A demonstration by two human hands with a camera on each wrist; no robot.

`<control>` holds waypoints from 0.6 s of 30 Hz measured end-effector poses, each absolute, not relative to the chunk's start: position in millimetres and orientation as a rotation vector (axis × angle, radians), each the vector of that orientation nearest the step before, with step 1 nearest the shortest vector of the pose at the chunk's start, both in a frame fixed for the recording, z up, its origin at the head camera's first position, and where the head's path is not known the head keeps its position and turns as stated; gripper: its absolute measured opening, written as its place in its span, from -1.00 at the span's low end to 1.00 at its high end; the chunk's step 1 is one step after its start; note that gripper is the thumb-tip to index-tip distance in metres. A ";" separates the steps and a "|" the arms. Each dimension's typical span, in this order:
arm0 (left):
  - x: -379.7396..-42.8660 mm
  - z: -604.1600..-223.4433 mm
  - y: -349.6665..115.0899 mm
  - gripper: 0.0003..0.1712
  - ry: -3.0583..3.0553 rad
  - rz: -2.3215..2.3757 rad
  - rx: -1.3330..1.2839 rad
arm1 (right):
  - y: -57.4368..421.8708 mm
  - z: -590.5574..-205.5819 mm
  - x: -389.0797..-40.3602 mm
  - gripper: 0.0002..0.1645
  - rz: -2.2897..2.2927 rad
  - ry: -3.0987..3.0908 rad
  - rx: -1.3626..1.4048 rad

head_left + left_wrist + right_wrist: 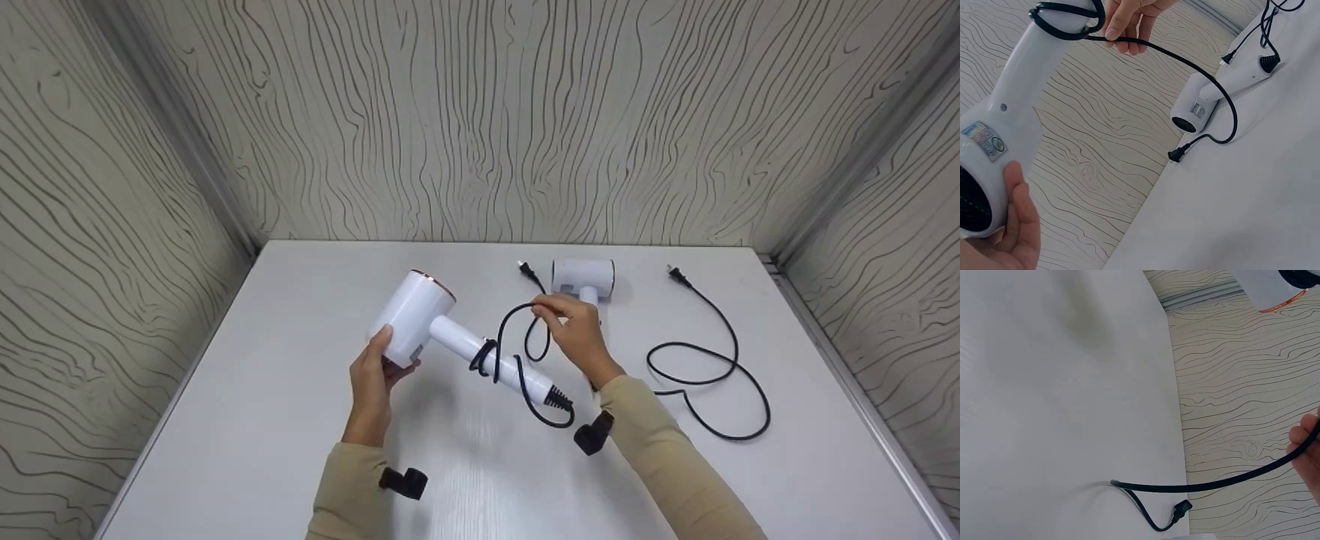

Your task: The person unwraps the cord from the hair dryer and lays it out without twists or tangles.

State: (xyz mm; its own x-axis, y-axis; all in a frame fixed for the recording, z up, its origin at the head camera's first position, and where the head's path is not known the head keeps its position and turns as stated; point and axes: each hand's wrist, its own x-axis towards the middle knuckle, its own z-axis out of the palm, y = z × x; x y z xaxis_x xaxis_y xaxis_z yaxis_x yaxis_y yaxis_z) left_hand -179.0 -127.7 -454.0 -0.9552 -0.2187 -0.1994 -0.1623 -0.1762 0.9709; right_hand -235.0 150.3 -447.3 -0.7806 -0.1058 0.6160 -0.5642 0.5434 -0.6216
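Note:
My left hand (371,375) grips the barrel end of a white hair dryer (409,315) with a copper-coloured rim, holding it tilted above the table. Its handle slants down to the right, and black cord is looped around the handle's middle. Between thumb and fingers, my right hand (574,330) pinches the black power cord (517,309) of this dryer. From there the cord hangs to a two-pin plug (1176,154) lying on the table in the left wrist view. In the right wrist view the fingers (1304,439) hold the cord near the right edge.
A second white hair dryer (583,276) lies at the back of the white table (300,420), partly hidden by my right hand. Its cord (731,352) spreads in loops to the right, ending in a plug (678,276). Wood-patterned panels (480,120) stand behind and on both sides.

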 end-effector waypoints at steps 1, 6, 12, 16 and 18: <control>-179.2 -454.6 -127.5 -0.29 -1.989 -2.326 0.470 | 150.2 -446.8 -234.5 -0.91 1.178 -2.259 0.539; -181.1 -457.7 -126.5 -0.28 -1.988 -2.299 0.538 | 150.0 -445.5 -231.9 -0.92 1.198 -2.210 0.564; -183.1 -460.5 -127.8 -0.27 -1.979 -2.294 0.599 | 150.6 -441.3 -228.3 -0.91 1.186 -2.171 0.575; -183.3 -463.2 -128.6 -0.25 -1.935 -2.311 0.626 | 151.2 -438.5 -225.5 -0.90 1.176 -2.168 0.582; -183.4 -464.4 -128.6 -0.23 -1.910 -2.321 0.639 | 151.4 -437.2 -224.3 -0.90 1.180 -2.156 0.599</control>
